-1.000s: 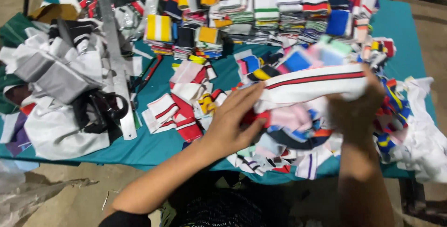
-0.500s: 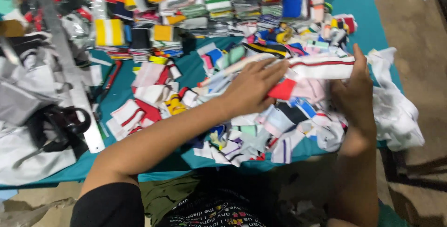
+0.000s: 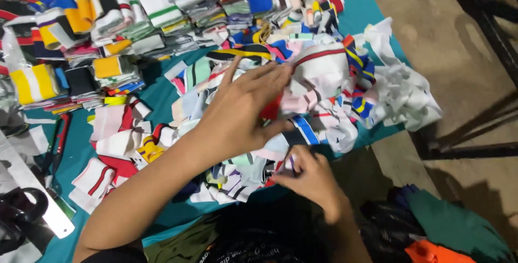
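Two bare hands are seen at work over a loose heap of striped knit scraps (image 3: 302,106) spread on a teal table (image 3: 156,93). The left hand (image 3: 243,106) is laid flat and open on the middle of the heap, fingers spread, pressing the pieces down rather than gripping any one of them; a red scrap (image 3: 271,110) is partly covered under its fingertips. The right hand (image 3: 305,174) is placed at the near edge of the heap, close to the table's front edge, and its fingertips are pinched on a small pale piece (image 3: 286,165) there. A white band with a red stripe (image 3: 324,63) is seen just beyond the left hand, on top of the heap. To the right of the heap, touching it, a bundle of plain white cloth (image 3: 402,93) is draped toward the table's edge. Behind the heap, folded striped pieces are stacked in rows (image 3: 156,4) across the far side of the table. To the left of the heap, a red-handled tool (image 3: 60,133) is laid on the bare teal surface, and farther left a white ruler (image 3: 32,187) and black scissor handles (image 3: 16,209) are visible. Below the heap, off the table, dark and green cloth (image 3: 448,225) is piled on the floor.
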